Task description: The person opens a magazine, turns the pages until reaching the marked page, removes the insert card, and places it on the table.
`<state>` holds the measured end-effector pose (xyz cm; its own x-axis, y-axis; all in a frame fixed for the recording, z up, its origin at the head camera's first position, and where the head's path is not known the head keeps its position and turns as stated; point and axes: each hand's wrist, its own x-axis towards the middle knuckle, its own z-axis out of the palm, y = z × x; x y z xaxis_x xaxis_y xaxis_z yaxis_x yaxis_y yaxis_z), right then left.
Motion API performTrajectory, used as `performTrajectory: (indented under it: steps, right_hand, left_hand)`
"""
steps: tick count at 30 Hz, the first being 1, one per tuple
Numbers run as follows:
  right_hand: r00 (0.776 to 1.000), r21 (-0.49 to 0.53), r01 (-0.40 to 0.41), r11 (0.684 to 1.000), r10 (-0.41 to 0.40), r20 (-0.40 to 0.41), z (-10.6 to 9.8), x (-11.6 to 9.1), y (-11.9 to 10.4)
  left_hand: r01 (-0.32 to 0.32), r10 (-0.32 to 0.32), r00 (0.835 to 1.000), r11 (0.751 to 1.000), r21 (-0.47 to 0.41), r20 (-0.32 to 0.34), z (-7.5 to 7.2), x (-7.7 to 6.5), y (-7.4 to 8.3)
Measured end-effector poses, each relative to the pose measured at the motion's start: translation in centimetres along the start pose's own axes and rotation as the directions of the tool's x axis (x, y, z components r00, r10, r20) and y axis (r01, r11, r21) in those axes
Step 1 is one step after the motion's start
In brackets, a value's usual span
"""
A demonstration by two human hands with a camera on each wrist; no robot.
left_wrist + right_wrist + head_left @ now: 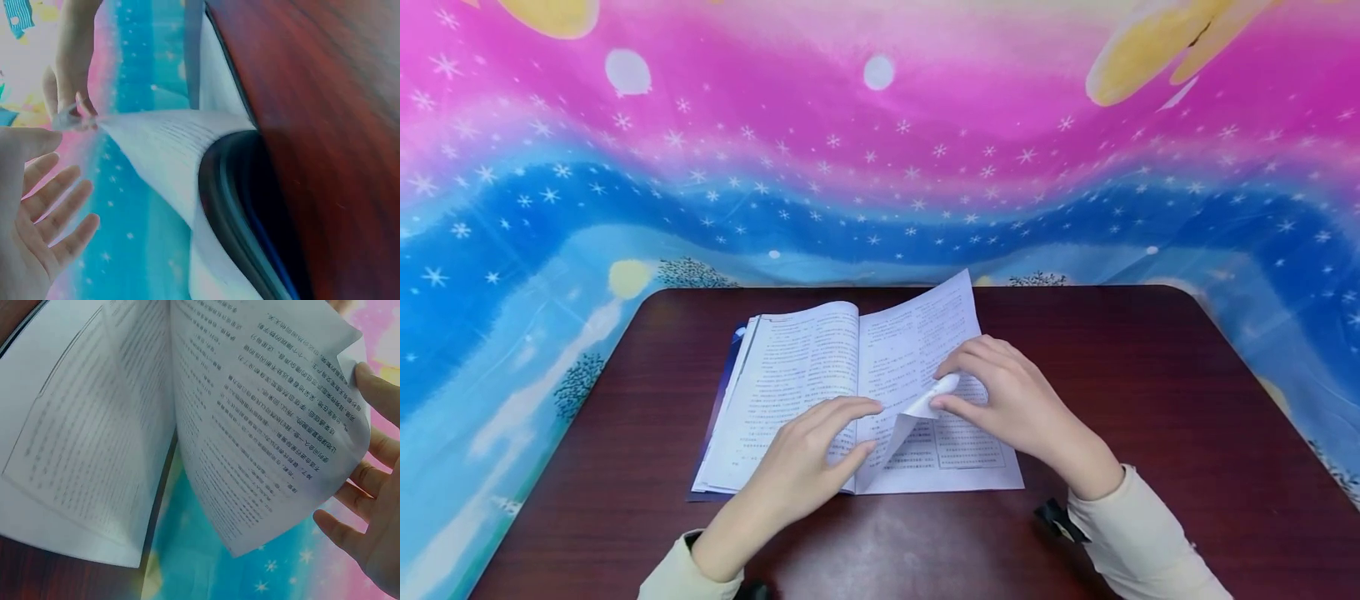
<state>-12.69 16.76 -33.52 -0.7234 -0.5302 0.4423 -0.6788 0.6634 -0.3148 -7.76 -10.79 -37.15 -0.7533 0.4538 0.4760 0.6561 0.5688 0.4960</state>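
while the open book (pixel 801 367) lies near the surface's (pixel 1150 400) far edge, the right hand (pixel 1011 396) pinches a lifted page (pixel 902 350); the left hand (pixel 805 454) is loose, holding nothing. the page should be light, floppy, easily creased, best held at its outer edge.

An open book of white pages in dark print (pixel 842 367) lies on the dark red-brown table (pixel 602 467), its gutter running near to far, a dark blue cover edge (pixel 718 425) showing at left. On the right, a thin white printed leaf (pixel 910 354) stands raised, its near part curled over, pinched by the right hand (pixel 1007 396).
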Motion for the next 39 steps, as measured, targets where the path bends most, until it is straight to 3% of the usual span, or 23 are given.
performTrajectory:
  steps: [6, 15, 26, 34, 39]
  right_hand:
    - [0.999, -0.006, 0.034, 0.999, -0.034, -0.013, -0.2, 0.5, -0.9]
    - [0.999, -0.021, 0.043, 0.999, -0.043, -0.010, -0.5, 1.0, -1.5]
    - [0.999, -0.005, 0.050, 0.999, -0.050, -0.014, -0.6, 0.9, -1.8]
    - [0.998, -0.007, 0.067, 0.998, -0.067, -0.015, -0.7, 0.9, -2.0]
    - [0.997, 0.011, 0.078, 0.997, -0.078, -0.030, -1.2, 0.5, -1.9]
  left_hand:
    - [-0.040, 0.040, 0.999, 0.999, -0.034, -0.005, 0.1, 1.4, 1.2]
    - [-0.095, 0.094, 0.995, 0.995, -0.043, -0.011, 0.6, 2.7, 1.7]
    - [-0.101, 0.101, 0.995, 0.995, -0.014, -0.024, 0.4, 2.8, 1.8]
    - [-0.155, 0.156, 0.985, 0.988, 0.030, -0.069, 0.4, 3.2, 1.6]
    - [-0.151, 0.155, 0.985, 0.987, 0.058, -0.071, 0.1, 3.0, 1.3]
